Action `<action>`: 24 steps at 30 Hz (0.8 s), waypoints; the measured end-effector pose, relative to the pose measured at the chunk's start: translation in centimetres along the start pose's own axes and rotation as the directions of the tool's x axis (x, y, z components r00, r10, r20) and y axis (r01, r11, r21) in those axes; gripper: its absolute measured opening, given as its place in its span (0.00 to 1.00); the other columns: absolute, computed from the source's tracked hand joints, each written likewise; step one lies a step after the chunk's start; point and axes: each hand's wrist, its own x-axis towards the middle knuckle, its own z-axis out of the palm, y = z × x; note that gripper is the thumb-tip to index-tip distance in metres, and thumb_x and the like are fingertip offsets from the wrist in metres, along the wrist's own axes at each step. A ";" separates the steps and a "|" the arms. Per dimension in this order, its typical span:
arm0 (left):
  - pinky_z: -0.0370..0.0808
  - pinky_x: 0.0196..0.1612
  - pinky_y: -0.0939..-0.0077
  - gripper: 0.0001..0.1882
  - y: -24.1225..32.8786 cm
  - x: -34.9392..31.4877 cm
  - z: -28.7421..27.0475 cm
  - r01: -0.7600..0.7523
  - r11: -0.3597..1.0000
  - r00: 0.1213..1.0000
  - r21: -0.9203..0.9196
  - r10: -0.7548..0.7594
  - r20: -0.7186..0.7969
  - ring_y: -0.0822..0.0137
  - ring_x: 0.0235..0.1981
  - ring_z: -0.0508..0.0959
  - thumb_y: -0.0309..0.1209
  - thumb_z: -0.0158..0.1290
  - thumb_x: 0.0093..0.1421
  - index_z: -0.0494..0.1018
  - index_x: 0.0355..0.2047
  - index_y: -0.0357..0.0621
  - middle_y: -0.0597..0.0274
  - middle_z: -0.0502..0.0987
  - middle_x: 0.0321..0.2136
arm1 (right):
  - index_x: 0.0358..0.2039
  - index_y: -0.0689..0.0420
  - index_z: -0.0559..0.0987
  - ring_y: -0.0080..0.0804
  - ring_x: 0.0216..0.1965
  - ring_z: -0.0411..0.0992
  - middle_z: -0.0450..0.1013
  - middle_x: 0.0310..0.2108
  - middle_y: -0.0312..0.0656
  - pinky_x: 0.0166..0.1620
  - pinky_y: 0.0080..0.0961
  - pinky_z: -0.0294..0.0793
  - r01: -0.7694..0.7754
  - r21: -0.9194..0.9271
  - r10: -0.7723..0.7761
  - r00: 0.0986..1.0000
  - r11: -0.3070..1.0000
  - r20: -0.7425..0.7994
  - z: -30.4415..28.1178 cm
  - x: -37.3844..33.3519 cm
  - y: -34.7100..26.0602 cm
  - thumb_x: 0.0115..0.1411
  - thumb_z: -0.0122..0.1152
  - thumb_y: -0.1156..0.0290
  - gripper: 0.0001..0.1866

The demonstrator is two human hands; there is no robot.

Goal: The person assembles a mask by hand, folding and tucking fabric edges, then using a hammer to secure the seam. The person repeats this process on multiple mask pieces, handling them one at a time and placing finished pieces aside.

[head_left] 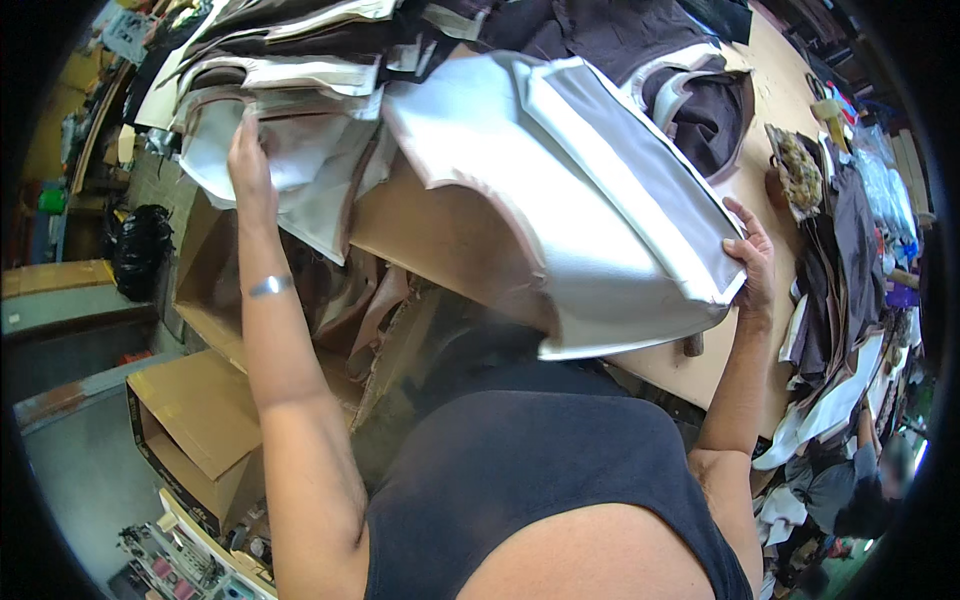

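A large white leather-like cover piece (470, 130) with brown seam edges and a grey panel spans the space in front of me, lifted over the table. My right hand (752, 260) grips its right corner, thumb on top. Toward the far left, my left hand (250, 170) is closed at the brown-trimmed edge of another white section (310, 165), which hangs down past the table edge. Folds hide whether the two white parts are joined. The left thumb is out of sight.
Stacked dark brown and white pieces (330, 50) cover the far side of the tan table (770, 90). An open cardboard box (215, 290) with brown pieces inside stands below at left. More dark cloth pieces (850, 250) hang at the right. A black bag (140, 250) sits far left.
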 end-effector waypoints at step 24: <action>0.64 0.46 0.70 0.12 -1.5 -27.2 14.0 -0.066 0.928 0.600 0.367 -0.257 0.758 0.58 0.41 0.68 0.34 0.52 0.50 0.70 0.30 0.38 0.54 0.68 0.40 | 0.27 0.55 0.72 0.40 0.48 0.63 0.65 0.44 0.37 0.47 0.35 0.62 0.853 -0.511 -0.329 0.516 0.110 0.791 11.6 0.3 7.7 0.39 0.55 0.77 0.10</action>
